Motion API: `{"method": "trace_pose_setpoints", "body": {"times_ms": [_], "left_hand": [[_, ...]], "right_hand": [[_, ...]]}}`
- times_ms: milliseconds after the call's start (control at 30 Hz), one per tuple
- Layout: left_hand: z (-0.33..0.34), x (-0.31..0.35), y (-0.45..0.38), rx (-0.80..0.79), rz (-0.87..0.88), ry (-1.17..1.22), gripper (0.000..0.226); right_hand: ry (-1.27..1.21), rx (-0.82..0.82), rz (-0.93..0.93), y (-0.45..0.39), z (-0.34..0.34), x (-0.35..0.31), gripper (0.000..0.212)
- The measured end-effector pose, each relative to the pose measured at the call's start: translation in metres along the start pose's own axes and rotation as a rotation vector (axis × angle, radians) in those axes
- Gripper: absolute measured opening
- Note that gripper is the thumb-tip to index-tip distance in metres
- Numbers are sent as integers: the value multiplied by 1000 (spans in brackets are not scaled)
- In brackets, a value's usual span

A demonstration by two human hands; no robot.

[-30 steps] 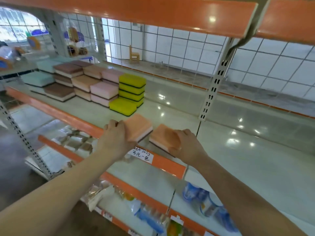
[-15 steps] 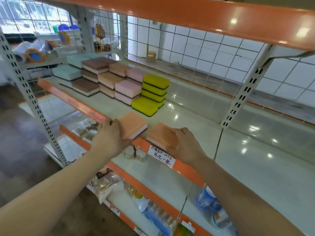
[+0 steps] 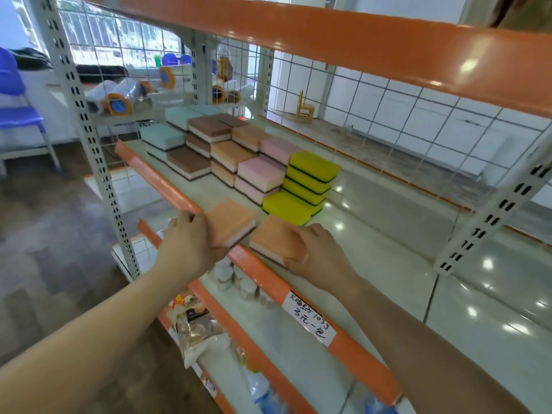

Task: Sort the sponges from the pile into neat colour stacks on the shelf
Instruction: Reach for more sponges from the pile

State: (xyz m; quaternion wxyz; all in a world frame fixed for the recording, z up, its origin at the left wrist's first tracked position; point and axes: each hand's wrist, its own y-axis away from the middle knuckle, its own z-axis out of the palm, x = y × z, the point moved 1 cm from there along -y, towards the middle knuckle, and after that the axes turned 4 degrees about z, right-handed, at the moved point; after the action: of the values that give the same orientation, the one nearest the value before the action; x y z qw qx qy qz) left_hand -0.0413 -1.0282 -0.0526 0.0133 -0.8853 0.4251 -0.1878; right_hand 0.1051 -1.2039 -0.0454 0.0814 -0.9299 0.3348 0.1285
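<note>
Shelf (image 3: 388,234) edge — each hand, left hand (image 3: 191,246) and right hand (image 3: 319,255), grips one orange sponge (image 3: 231,219).

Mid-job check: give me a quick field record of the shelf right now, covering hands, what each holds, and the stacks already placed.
left hand: left hand grips an orange sponge at the shelf's front edge
right hand: right hand grips a second orange sponge, beside the first
shelf: shelf with orange front rail
placed stacks, left to right: teal stacks, brown stacks, tan stacks, pink stacks, yellow stack
single yellow sponge: single yellow sponge lies in front of the yellow stack
orange stack: none visible yet
price label: price label on the rail, handwritten
</note>
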Motion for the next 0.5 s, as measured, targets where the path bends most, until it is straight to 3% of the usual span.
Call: {"method": "trace_pose_setpoints", "body": {"times_ms": [500], "left_hand": [[-4,-45,-36,56,-192,17,72]], "right_hand": [[-17,-91,-132,-76,28,-27,65]]}}
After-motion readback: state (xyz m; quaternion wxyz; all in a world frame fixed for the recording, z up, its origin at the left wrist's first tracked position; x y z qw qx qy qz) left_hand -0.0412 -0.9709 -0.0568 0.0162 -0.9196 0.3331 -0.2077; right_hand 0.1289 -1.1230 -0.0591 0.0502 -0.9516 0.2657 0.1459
